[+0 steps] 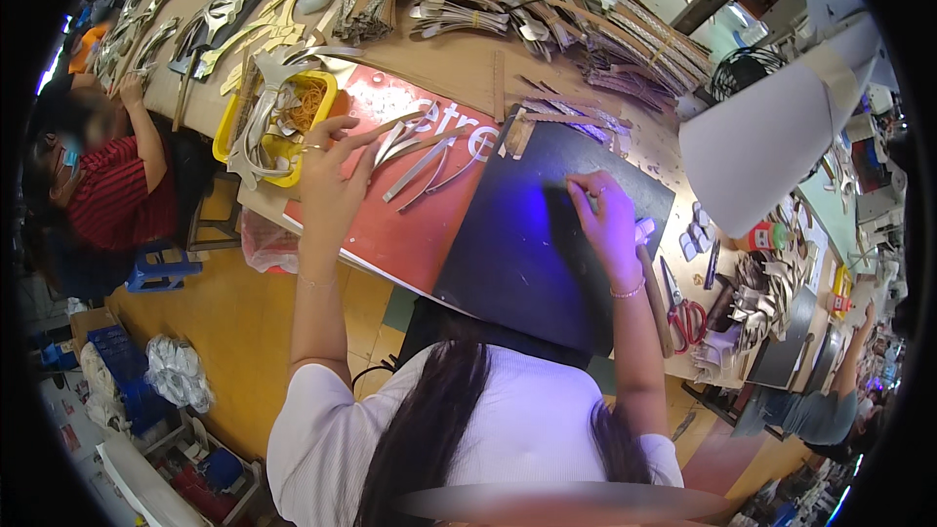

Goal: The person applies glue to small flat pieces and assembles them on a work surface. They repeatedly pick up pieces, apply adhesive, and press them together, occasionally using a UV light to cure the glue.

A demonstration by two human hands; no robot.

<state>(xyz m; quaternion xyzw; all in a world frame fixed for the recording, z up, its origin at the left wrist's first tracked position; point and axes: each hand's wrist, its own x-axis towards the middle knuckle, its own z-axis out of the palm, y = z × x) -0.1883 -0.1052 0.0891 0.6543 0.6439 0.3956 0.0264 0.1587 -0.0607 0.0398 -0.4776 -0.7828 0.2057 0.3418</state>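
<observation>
My left hand [337,166] is over the left side of a red printed board [390,224], fingers stretched out and apart. Its fingertips reach the ends of several narrow leather-like strips [418,171], silver, white and tan, fanned out on the board. Whether they touch the strips is hard to see. Above a black mat [517,234], my right hand [605,215] is closed, thumb and forefinger bent together; anything between them is too small to make out. Purple-blue light falls on the mat beside this hand. A small whitish object [644,230] lies by my right wrist.
A yellow basket [223,137] with rubber bands and silver pieces stands left. Bundled strips [459,5] line the table's back. Red-handled scissors [686,317] lie right, below a white paper lampshade [761,137]. A co-worker in a striped shirt [117,176] sits at the left.
</observation>
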